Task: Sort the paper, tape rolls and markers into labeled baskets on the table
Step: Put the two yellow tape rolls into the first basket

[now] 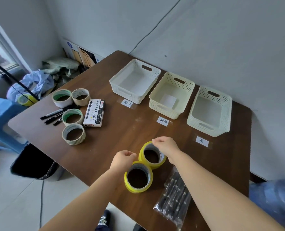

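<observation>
**Q:** Where were the tape rolls found relative to the hands?

**A:** Two rolls were stood on the table (121, 130) just beside each other, bores upright. The far yellow roll (160, 162) was pinched at its far rim by the right hand (166, 145). The left hand (124, 158) was curled beside the near yellow roll (135, 189); a grip could not be confirmed.

**Q:** Which direction was indicated?

**A:** The tape basket (135, 80) was located ahead and leftward, well apart. The left hand was judged nearer.
</observation>
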